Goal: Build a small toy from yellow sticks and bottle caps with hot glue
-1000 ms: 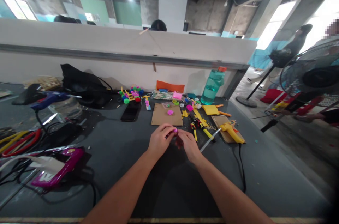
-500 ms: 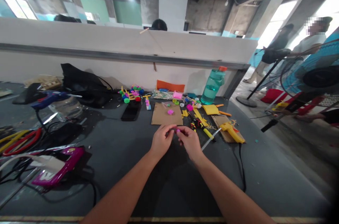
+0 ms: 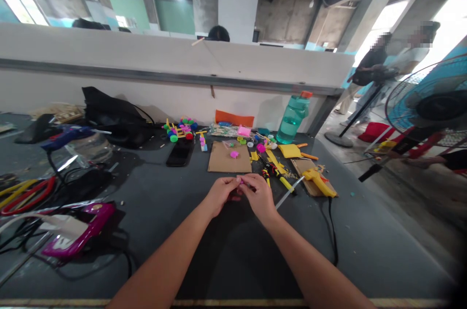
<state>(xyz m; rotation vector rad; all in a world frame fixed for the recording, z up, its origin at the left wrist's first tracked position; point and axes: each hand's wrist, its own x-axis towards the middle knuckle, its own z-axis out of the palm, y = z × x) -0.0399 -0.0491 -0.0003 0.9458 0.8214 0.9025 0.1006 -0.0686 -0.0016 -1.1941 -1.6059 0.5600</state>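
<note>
My left hand (image 3: 221, 195) and my right hand (image 3: 259, 194) meet at the fingertips over the dark tabletop (image 3: 156, 231). Between the pinched fingers a bit of pink shows; it is too small and covered to make out. Just beyond my hands lies a square of brown cardboard (image 3: 219, 160) with a small pink piece (image 3: 234, 154) on it. Pliers with yellow and black handles (image 3: 286, 183) rest to the right of my right hand.
A yellow glue gun (image 3: 317, 181) lies on cardboard at the right, its cord running forward. Behind stand a green bottle (image 3: 292, 121) and colourful small parts. A phone (image 3: 180, 152), blue glue gun (image 3: 67, 136) and magenta power strip (image 3: 78, 236) are leftward. People and a fan (image 3: 434, 104) are at right.
Both hands have drawn slightly closer together, and the left fingers have curled under. At the right, the people in the background have shifted.
</note>
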